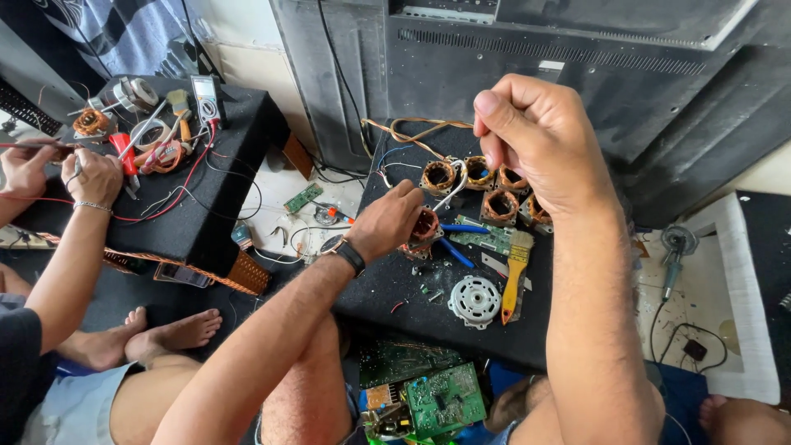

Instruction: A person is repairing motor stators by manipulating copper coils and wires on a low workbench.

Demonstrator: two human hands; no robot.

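A person sits over a low black bench (pixel 461 317) strewn with motor parts. Their left hand (pixel 387 221), a watch on its wrist, grips a copper-wound motor coil (pixel 423 229) resting on the bench near its middle. Their right hand (pixel 531 136) is raised above the far side, thumb and fingers pinched together on what seems a thin wire, too fine to tell. More wound coils (pixel 482 185) cluster just beyond. A yellow-handled brush (pixel 516 272) lies beside a round grey motor cover (pixel 475 301). Green circuit boards (pixel 432 400) sit at the near edge. At far left, another person's hands (pixel 62 169) work at a second black bench.
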